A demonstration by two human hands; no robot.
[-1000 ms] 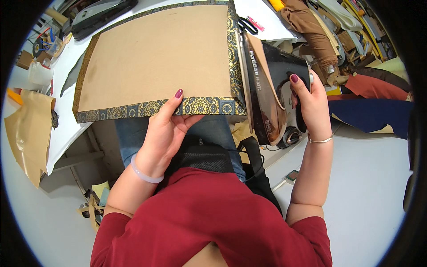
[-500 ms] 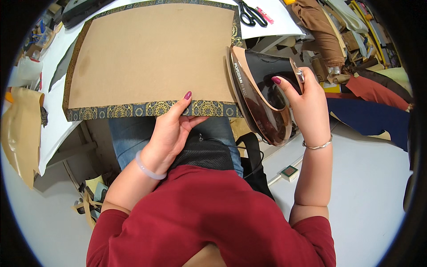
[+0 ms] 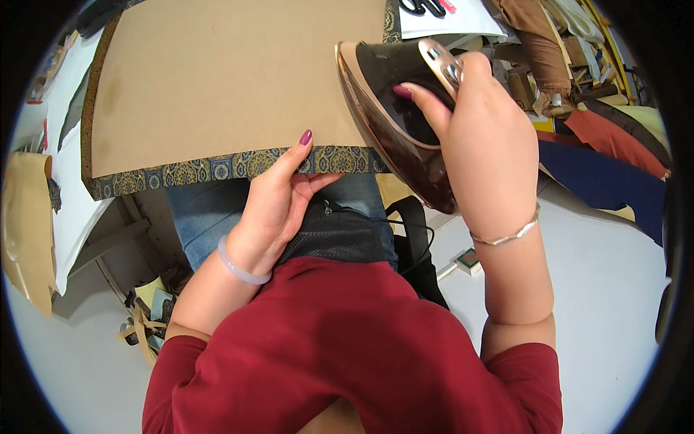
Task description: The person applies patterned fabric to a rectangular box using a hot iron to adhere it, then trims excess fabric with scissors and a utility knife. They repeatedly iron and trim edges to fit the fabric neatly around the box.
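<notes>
A large tan board (image 3: 238,79) with a dark blue and gold patterned fabric border (image 3: 217,168) folded over its edges lies in front of me, its near edge above my lap. My left hand (image 3: 282,188) grips that near edge, thumb on top of the border and fingers underneath. In my right hand (image 3: 484,130) is a clothes iron (image 3: 390,108) with a dark body and copper-coloured trim, tilted on its side. My fingers wrap round its handle. The iron covers the board's near right corner, and its soleplate faces left, toward the board.
White sheeting (image 3: 79,195) covers the table at the left. Black scissors (image 3: 426,7) lie at the far right of the table. Rolled brown fabric (image 3: 531,50) and red cloth (image 3: 614,137) are piled to the right. Offcuts (image 3: 148,318) sit low at the left.
My right hand has moved the iron up and left, further over the board's right side, and tilted it more. The board has shifted slightly left in view; my left hand keeps its grip.
</notes>
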